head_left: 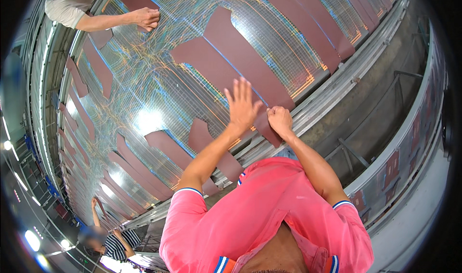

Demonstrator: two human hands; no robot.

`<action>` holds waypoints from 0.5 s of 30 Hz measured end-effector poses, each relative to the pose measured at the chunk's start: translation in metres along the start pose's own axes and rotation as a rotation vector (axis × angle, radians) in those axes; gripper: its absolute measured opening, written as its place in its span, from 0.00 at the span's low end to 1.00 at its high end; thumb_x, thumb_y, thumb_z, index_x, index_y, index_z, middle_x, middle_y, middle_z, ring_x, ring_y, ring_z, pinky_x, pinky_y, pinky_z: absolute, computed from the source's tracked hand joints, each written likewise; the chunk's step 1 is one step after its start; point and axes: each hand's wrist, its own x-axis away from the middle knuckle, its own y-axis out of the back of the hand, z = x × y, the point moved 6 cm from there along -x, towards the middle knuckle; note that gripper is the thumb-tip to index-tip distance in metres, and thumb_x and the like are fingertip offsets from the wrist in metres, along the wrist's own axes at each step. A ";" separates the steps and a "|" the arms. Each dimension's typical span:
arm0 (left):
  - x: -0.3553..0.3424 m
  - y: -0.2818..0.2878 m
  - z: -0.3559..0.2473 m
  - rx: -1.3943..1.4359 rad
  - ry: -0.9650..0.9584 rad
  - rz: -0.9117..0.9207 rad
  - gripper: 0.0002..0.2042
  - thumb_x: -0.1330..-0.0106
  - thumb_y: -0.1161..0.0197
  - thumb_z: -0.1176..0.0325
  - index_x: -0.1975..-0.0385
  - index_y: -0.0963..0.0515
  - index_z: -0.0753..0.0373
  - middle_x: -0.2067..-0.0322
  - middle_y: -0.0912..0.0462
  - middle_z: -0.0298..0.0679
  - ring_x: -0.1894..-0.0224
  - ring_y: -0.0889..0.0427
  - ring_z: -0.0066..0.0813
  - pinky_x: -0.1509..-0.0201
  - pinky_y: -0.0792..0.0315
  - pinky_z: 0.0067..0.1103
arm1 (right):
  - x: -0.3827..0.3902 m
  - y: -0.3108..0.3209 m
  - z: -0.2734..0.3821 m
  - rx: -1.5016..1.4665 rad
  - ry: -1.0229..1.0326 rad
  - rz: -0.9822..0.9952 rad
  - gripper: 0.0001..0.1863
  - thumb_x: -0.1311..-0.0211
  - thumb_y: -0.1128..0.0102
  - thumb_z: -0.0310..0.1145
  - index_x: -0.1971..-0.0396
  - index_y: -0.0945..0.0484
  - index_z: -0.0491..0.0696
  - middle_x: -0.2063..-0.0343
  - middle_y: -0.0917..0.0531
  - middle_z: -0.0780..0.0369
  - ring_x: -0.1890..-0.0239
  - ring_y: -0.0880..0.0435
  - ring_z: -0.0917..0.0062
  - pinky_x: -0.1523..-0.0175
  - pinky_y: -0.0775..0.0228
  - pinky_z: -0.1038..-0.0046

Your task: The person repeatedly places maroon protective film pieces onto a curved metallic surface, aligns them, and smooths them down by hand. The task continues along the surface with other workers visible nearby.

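My left hand [243, 107] is spread open, fingers apart, over the near end of a maroon cut panel [245, 61] with a notched far end; whether the palm touches it is unclear. Just right of it, my right hand [280, 120] has its fingers curled closed on the panel's near end, at a blue line down the piece. The panel lies on a long metal grid bed [159, 85] covered in coloured lines, and its narrow tip hangs toward me.
More maroon pieces [166, 148] lie along the bed. A co-worker's hand [147, 19] is over the far side; another person [122, 244] works at lower left. A metal rail [356, 80] edges the near side, with a curved panelled structure [404, 162] at right.
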 end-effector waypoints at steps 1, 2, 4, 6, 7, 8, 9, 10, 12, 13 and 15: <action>0.012 -0.004 -0.005 -0.011 -0.036 0.025 0.38 0.32 0.48 0.46 0.29 0.46 0.66 0.26 0.54 0.49 0.24 0.60 0.51 0.27 0.68 0.55 | 0.001 0.001 0.000 0.012 0.015 -0.021 0.18 0.38 0.44 0.44 0.72 0.16 0.44 0.72 0.16 0.47 0.64 0.16 0.49 0.57 0.25 0.52; 0.016 -0.006 -0.016 -0.018 -0.079 0.040 0.37 0.32 0.48 0.47 0.29 0.46 0.65 0.27 0.53 0.48 0.24 0.60 0.51 0.27 0.67 0.55 | 0.002 0.010 0.000 0.028 0.032 -0.054 0.18 0.38 0.44 0.43 0.73 0.16 0.44 0.72 0.16 0.47 0.64 0.16 0.49 0.58 0.25 0.52; 0.019 0.006 -0.044 0.004 -0.119 0.071 0.36 0.32 0.47 0.47 0.29 0.44 0.62 0.27 0.51 0.46 0.25 0.58 0.50 0.27 0.66 0.54 | 0.009 0.027 0.001 0.243 0.071 0.000 0.17 0.37 0.46 0.42 0.74 0.16 0.45 0.72 0.14 0.51 0.68 0.14 0.55 0.63 0.22 0.55; 0.010 0.025 -0.055 0.082 -0.137 -0.022 0.36 0.33 0.48 0.46 0.30 0.43 0.61 0.27 0.49 0.44 0.25 0.56 0.50 0.27 0.66 0.53 | 0.012 0.026 -0.001 0.532 0.336 -0.104 0.10 0.43 0.44 0.36 0.74 0.16 0.48 0.72 0.16 0.56 0.66 0.14 0.61 0.64 0.23 0.57; 0.017 0.018 -0.042 0.066 -0.113 -0.048 0.39 0.37 0.45 0.42 0.30 0.43 0.61 0.27 0.49 0.45 0.25 0.57 0.51 0.27 0.69 0.52 | 0.017 0.024 0.005 0.490 0.534 -0.416 0.07 0.48 0.43 0.34 0.73 0.19 0.48 0.70 0.19 0.57 0.64 0.18 0.63 0.62 0.24 0.59; 0.024 0.015 -0.027 0.064 -0.060 -0.010 0.46 0.42 0.42 0.38 0.29 0.46 0.62 0.27 0.51 0.47 0.24 0.60 0.52 0.27 0.71 0.53 | 0.021 0.018 0.018 0.481 0.641 -0.439 0.06 0.51 0.43 0.33 0.72 0.21 0.49 0.70 0.21 0.58 0.63 0.22 0.65 0.61 0.27 0.62; 0.037 0.002 -0.011 0.003 -0.060 -0.001 0.52 0.47 0.40 0.35 0.28 0.50 0.65 0.26 0.55 0.48 0.24 0.64 0.52 0.28 0.73 0.55 | 0.035 0.007 0.028 0.574 0.704 -0.432 0.07 0.51 0.43 0.34 0.72 0.22 0.49 0.71 0.22 0.59 0.64 0.23 0.66 0.63 0.29 0.65; 0.041 -0.011 -0.018 0.020 -0.114 0.037 0.54 0.49 0.38 0.35 0.28 0.51 0.66 0.26 0.57 0.48 0.24 0.65 0.51 0.28 0.74 0.56 | 0.044 -0.002 0.013 0.585 0.791 -0.329 0.09 0.49 0.42 0.36 0.71 0.21 0.49 0.71 0.23 0.60 0.63 0.23 0.69 0.63 0.31 0.67; 0.035 -0.006 -0.024 -0.013 -0.119 0.068 0.57 0.52 0.36 0.35 0.28 0.52 0.68 0.25 0.59 0.49 0.24 0.67 0.51 0.28 0.74 0.56 | 0.055 -0.013 0.002 0.475 0.894 -0.055 0.13 0.43 0.42 0.42 0.67 0.20 0.48 0.69 0.22 0.60 0.60 0.23 0.68 0.56 0.33 0.63; 0.041 0.000 -0.022 -0.028 -0.108 0.083 0.58 0.54 0.35 0.35 0.28 0.51 0.68 0.25 0.59 0.49 0.24 0.66 0.50 0.28 0.73 0.57 | 0.062 -0.019 -0.001 0.466 0.904 -0.006 0.15 0.42 0.43 0.44 0.67 0.20 0.47 0.67 0.21 0.60 0.58 0.23 0.67 0.53 0.35 0.60; 0.040 0.006 -0.031 -0.012 -0.063 0.115 0.58 0.56 0.31 0.39 0.29 0.51 0.68 0.25 0.60 0.48 0.23 0.66 0.50 0.28 0.71 0.58 | 0.060 -0.030 -0.018 0.474 0.921 0.104 0.19 0.39 0.44 0.49 0.66 0.19 0.46 0.63 0.19 0.59 0.54 0.23 0.66 0.47 0.39 0.56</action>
